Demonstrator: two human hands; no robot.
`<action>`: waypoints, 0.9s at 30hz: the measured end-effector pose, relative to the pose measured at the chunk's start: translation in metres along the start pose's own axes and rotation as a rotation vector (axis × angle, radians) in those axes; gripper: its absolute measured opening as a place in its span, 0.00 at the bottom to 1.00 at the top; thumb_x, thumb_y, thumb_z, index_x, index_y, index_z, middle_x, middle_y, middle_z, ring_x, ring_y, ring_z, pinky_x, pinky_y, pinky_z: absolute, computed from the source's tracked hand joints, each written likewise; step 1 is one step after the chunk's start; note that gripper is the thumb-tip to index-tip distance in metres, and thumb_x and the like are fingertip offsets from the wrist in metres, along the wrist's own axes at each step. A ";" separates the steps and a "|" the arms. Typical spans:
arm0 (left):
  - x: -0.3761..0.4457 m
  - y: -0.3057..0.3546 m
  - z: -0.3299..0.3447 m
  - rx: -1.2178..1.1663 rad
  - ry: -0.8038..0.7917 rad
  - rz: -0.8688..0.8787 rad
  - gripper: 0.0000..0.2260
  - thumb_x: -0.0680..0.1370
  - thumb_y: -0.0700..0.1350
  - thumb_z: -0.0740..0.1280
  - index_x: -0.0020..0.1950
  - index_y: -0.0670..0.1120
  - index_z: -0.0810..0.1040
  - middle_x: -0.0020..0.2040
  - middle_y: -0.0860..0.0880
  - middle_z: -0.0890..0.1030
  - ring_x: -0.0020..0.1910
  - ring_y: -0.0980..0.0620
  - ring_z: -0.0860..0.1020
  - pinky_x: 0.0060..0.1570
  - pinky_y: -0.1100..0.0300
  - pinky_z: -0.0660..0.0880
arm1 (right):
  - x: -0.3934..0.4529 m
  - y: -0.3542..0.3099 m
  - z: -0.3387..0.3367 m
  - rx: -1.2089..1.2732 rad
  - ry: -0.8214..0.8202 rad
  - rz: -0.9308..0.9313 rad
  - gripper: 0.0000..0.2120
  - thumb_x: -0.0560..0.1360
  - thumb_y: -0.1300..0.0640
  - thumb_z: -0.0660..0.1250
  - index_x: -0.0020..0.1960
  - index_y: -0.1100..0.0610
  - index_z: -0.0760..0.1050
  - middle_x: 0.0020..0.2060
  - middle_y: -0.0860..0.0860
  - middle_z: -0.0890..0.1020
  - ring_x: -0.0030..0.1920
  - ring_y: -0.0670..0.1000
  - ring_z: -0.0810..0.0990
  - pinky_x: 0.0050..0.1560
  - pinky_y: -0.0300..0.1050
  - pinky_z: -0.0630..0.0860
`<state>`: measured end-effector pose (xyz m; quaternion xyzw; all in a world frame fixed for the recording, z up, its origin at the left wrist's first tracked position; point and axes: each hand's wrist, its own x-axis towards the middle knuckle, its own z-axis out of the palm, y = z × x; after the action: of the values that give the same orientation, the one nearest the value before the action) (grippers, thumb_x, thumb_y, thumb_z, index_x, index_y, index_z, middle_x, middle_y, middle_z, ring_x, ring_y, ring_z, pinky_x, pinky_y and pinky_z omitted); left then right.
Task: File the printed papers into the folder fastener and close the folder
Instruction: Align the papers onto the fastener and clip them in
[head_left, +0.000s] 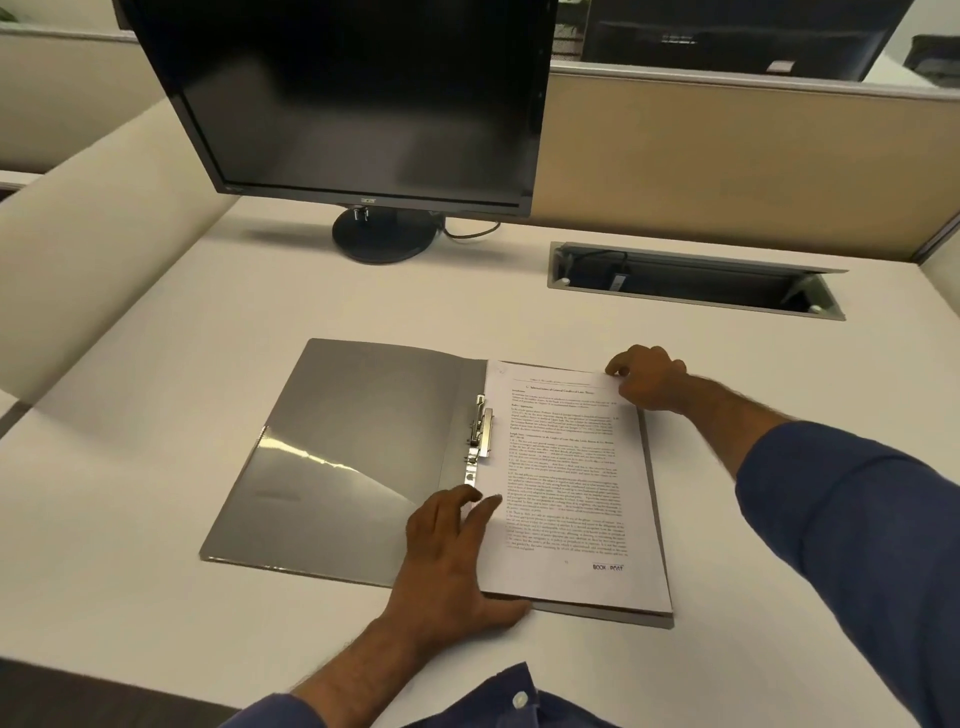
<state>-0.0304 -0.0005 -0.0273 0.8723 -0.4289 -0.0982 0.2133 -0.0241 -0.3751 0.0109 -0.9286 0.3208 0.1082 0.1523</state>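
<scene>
A grey folder (337, 447) lies open on the white desk, its left cover flat with a clear pocket. A stack of printed papers (566, 483) rests on its right half. The metal fastener (480, 431) sits along the spine at the papers' left edge, its lever raised. My left hand (452, 556) rests flat at the lower left corner of the papers, fingers spread onto the sheet and spine. My right hand (649, 382) pinches the top right corner of the stack.
A black monitor (358, 98) on a round stand (384, 234) stands at the back of the desk. A cable tray opening (696, 280) with a raised lid lies at the back right. Beige partition panels enclose the desk.
</scene>
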 end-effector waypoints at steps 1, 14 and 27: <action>0.002 0.006 0.001 0.010 -0.014 0.025 0.46 0.61 0.78 0.63 0.74 0.61 0.54 0.72 0.57 0.53 0.71 0.54 0.51 0.72 0.57 0.47 | 0.000 0.001 0.001 0.002 -0.001 -0.001 0.18 0.76 0.61 0.63 0.65 0.53 0.75 0.65 0.53 0.76 0.65 0.58 0.71 0.69 0.60 0.65; 0.027 0.066 0.014 0.070 -0.187 0.180 0.34 0.70 0.67 0.68 0.72 0.59 0.61 0.72 0.56 0.62 0.72 0.51 0.59 0.75 0.52 0.56 | 0.003 -0.001 0.006 -0.012 0.014 -0.017 0.15 0.75 0.60 0.63 0.61 0.53 0.75 0.62 0.53 0.76 0.62 0.57 0.73 0.65 0.55 0.65; 0.023 0.068 0.017 0.054 -0.188 0.175 0.32 0.70 0.65 0.68 0.71 0.58 0.64 0.70 0.55 0.65 0.69 0.52 0.62 0.73 0.53 0.60 | 0.003 -0.005 0.006 0.027 0.001 -0.005 0.15 0.75 0.60 0.65 0.61 0.55 0.75 0.60 0.54 0.78 0.58 0.57 0.76 0.64 0.53 0.72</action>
<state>-0.0702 -0.0601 -0.0117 0.8239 -0.5239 -0.1491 0.1565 -0.0189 -0.3707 0.0055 -0.9273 0.3197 0.1032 0.1652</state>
